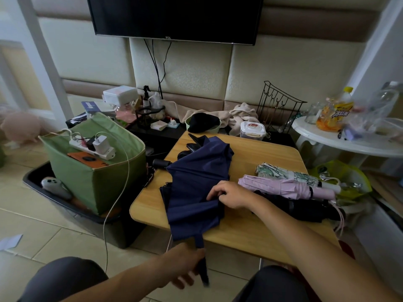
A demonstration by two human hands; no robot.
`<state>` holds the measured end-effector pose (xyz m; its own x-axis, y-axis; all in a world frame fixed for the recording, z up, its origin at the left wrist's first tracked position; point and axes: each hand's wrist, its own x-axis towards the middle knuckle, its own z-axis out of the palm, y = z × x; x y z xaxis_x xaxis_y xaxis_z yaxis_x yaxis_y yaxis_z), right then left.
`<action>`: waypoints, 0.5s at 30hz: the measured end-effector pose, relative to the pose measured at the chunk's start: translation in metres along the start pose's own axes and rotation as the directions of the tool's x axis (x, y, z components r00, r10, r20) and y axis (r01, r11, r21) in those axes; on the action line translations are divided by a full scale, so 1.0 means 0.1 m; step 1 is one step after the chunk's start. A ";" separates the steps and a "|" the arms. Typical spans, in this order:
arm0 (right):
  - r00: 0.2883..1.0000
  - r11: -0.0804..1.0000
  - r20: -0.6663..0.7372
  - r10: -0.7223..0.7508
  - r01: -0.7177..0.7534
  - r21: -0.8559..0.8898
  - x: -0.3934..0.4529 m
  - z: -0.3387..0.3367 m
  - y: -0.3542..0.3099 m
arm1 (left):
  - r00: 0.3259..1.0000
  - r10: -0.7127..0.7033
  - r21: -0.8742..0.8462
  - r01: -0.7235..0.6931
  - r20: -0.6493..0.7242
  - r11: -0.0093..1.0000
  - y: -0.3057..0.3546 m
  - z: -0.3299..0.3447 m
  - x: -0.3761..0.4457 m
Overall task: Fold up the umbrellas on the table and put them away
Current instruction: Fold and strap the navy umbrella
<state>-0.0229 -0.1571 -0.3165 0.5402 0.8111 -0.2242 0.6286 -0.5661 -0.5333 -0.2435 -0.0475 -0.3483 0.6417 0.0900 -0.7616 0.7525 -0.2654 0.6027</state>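
A navy umbrella lies collapsed but loose across the left half of the small wooden table, its cloth spilling over the near edge and its black handle poking out past the table's left edge. The right hand rests on the middle of the cloth with its fingers curled, pinching a fold. The left hand is down below the near edge, between the person's knees, gripping the closing strap that hangs from the canopy and pulling it taut.

On the right half of the table three folded umbrellas lie side by side, touching: a floral one farthest back, a pink one in the middle, and a black one nearest, under the right forearm. Their handle ends reach or overhang the table's right edge. Bare wood shows at the near right corner and in a strip along the back edge.

Room round the table is tight. A green fabric bin with a power strip on top stands close on the left, set in a black tray on the tiled floor. A dark shelf crowded with small items runs behind, and a white round table stands close at the right rear. A yellow-green bag sits just off the right edge.
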 end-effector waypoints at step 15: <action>0.993 0.982 0.087 -0.075 0.089 -0.165 0.03 0.02 -0.07 | 0.489 0.602 0.598 -0.187 -0.631 0.779 0.58 -1.01 0.27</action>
<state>-0.0268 -0.1506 -0.3154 0.4405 0.8611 -0.2539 0.7579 -0.5083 -0.4088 -0.1677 0.0361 -0.3097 0.8601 0.4903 0.1408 0.3779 -0.7977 0.4699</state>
